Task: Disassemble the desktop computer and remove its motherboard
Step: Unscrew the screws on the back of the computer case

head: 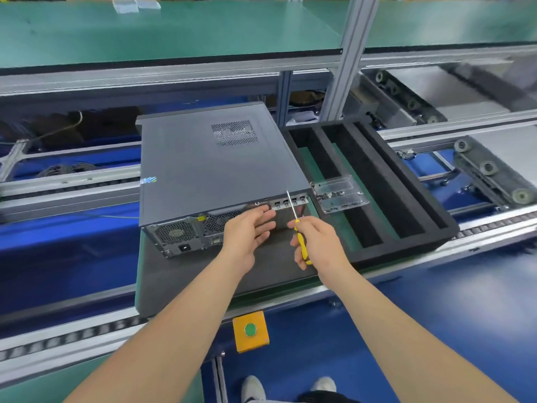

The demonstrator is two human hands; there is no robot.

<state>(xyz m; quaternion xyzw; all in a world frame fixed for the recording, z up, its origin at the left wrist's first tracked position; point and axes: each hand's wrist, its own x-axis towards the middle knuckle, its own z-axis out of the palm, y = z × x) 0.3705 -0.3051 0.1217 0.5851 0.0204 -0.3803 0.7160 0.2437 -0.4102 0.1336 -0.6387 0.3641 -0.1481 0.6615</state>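
Observation:
A grey desktop computer case [209, 167] lies flat on a dark mat [270, 271], its closed side panel up and its rear ports and fan grilles facing me. My left hand [250, 228] is in front of the rear panel with its fingers extended, fingertips by the case's back edge. My right hand [313, 242] grips a yellow-handled screwdriver [299, 234]. Its metal shaft points up toward the rear expansion slots at the case's right corner.
A black foam tray [374, 181] with long slots lies right of the case, a clear plastic parts box [338, 194] resting on it. A yellow box with a green button [250, 330] sits on the blue frame below. Conveyor rails run left and right.

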